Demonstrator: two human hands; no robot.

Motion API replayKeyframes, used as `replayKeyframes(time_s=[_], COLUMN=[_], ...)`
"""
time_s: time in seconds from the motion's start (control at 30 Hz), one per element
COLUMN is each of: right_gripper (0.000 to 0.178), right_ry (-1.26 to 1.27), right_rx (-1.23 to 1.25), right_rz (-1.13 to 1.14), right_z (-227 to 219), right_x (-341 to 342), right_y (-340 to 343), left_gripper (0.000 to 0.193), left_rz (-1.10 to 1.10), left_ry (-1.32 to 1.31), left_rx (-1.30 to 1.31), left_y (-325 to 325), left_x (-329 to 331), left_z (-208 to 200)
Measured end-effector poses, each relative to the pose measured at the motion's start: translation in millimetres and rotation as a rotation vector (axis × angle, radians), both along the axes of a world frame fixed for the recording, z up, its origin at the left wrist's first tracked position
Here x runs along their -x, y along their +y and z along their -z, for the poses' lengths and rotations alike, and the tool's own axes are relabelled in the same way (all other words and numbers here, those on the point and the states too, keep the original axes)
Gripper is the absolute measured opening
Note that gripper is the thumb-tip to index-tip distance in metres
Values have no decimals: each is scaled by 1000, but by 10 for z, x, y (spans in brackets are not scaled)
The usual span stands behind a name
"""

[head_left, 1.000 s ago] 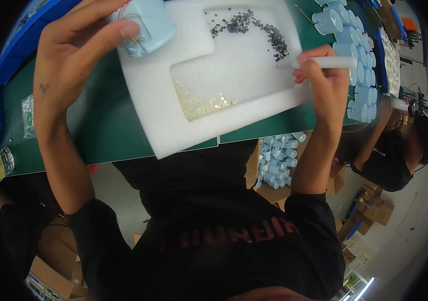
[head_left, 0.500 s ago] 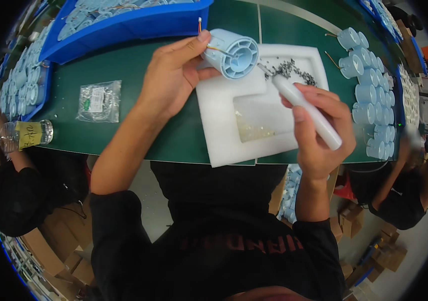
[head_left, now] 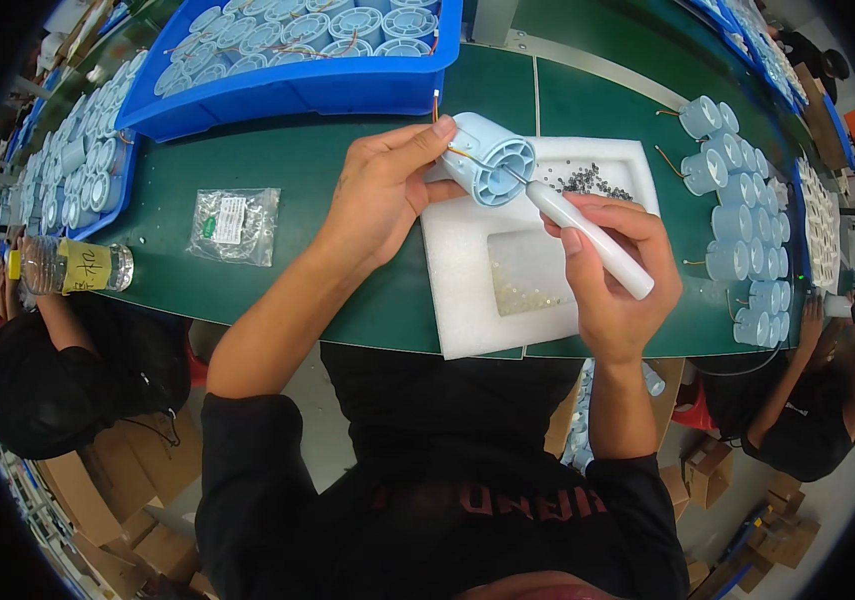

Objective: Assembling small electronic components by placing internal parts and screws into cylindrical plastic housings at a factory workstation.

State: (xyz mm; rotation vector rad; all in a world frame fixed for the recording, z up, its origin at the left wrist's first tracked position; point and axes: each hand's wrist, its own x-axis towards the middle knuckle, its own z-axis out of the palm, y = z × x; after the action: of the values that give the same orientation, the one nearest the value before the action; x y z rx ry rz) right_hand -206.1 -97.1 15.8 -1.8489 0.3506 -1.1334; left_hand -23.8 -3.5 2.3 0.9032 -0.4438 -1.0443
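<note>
At the grip, the tip of the white-handled tool (head_left: 615, 262) is hidden inside the light-blue housing (head_left: 483, 140), which covers some fingertips of the left hand (head_left: 377, 195). The right hand (head_left: 632, 290) blocks part of the foam tray (head_left: 454, 305); beyond it, the dark parts (head_left: 592, 182) are too small to identify. Farther beyond, the picture's top edge crops the blue bin (head_left: 347, 97)

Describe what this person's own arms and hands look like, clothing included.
The left hand and right hand wear no gloves. The forearms are bare too. Loose black short sleeves end near the elbows, part of a black shirt with dark red lettering.
</note>
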Motion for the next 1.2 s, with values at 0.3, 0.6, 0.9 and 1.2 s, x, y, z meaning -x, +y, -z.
replayKeyframes(time_s=[0.3,0.6,0.9,1.2], right_gripper=[20,27,22,28], right_ry=[3,114,327,223], right_rx=[-142,416,370,-725], right_rz=[-36,48,149,-181], right_z=[-26,-163,-82,-116], right_x=[-36,-12,-165,-430], right_y=[58,41,148,284], left_gripper=[30,23,23,20], left_rz=[-35,-130,-252,-312], left_ry=[-48,-266,-551,-659], left_rx=[-8,53,42,95], left_y=[-15,14,52,125], left_x=[-23,-23,0,-205], left_z=[3,51,-8,-118])
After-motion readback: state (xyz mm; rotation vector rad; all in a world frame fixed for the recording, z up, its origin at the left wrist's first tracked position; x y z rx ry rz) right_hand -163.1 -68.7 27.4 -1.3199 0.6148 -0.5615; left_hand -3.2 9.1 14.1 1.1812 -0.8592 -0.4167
